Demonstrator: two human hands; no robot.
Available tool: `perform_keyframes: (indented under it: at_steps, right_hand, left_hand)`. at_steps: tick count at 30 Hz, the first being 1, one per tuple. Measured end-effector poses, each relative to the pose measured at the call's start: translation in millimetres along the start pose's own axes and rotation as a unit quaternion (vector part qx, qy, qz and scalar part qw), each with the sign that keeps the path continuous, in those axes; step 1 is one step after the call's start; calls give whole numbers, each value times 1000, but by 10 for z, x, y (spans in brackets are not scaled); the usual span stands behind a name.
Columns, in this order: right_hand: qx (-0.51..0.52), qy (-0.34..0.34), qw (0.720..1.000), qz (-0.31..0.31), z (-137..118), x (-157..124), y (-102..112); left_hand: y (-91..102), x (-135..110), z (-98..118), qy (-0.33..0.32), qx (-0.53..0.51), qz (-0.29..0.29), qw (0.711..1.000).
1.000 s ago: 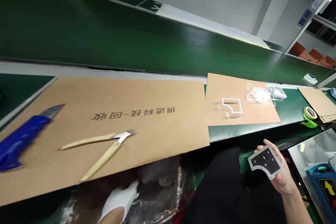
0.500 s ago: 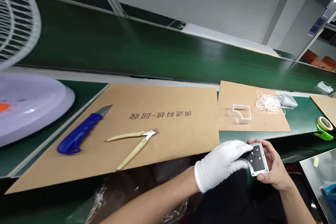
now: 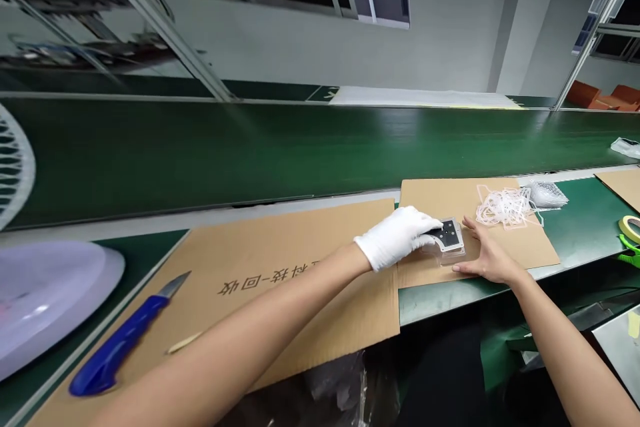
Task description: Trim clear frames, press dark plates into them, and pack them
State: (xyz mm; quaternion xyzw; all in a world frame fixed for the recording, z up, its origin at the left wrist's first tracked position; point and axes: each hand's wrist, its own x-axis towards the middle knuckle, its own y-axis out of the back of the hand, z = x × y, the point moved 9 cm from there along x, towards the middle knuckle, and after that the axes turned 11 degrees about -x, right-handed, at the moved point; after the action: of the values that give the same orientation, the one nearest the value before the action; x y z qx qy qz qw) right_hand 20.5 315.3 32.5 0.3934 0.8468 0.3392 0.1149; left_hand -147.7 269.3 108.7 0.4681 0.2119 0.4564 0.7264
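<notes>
My left hand (image 3: 397, 238), in a white glove, grips the left side of a small plate (image 3: 451, 233) with a black face, a pale rim and a curved notch. Directly beneath the plate shows a clear plastic frame (image 3: 454, 255), resting on a cardboard sheet (image 3: 414, 192). Whether plate and frame are fully seated together I cannot tell. My bare right hand (image 3: 489, 255) is open just to the right of them, thumb and fingers spread, holding nothing.
White string loops (image 3: 506, 207) and a clear wrapped bundle (image 3: 547, 194) lie right of my hands. On a larger cardboard sheet (image 3: 345, 223) are a blue-handled knife (image 3: 120, 343) and a cutter handle (image 3: 184, 342), partly behind my forearm. Yellow tape (image 3: 630, 228) sits far right; a green belt (image 3: 300, 157) runs behind.
Both hands have moved forward from near my body, bringing the plate onto the clear frame. My right hand has let go of the plate and spread. The view has shifted.
</notes>
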Motion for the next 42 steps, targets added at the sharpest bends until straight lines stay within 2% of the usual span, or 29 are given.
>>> perform_keyframes:
  at_steps: [3, 7, 11, 17, 22, 28, 37, 40, 42]
  right_hand:
    - [-39, 40, 998, 3, -5, 170, -52]
    - [-76, 64, 995, 19, -41, 182, -73]
    - [-96, 72, 992, 27, -93, 152, -62]
    - [-102, 73, 992, 31, -102, 157, -62]
    - [-102, 61, 993, 19, -100, 158, -74]
    - [-107, 66, 992, 25, -105, 157, -72]
    - [-96, 79, 992, 26, -117, 152, -68]
    - [-95, 77, 992, 29, -120, 156, -58]
    - [-97, 76, 992, 31, -113, 157, -50]
  left_hand:
    - [-77, 108, -53, -17, 9, -25, 1000]
    - [-166, 129, -47, -38, -7, -39, 998]
    - [-175, 122, -34, -53, -16, -42, 998]
    - [-215, 103, -56, -54, 54, -57, 995]
    - [-208, 79, -21, -70, 62, -45, 995]
    - [-240, 66, -29, -59, 97, -57, 992]
    - [-263, 90, -93, -70, 72, -43, 994]
    - [-274, 71, -102, -55, 94, -50, 993]
    - [-225, 26, -115, -32, 123, -34, 991]
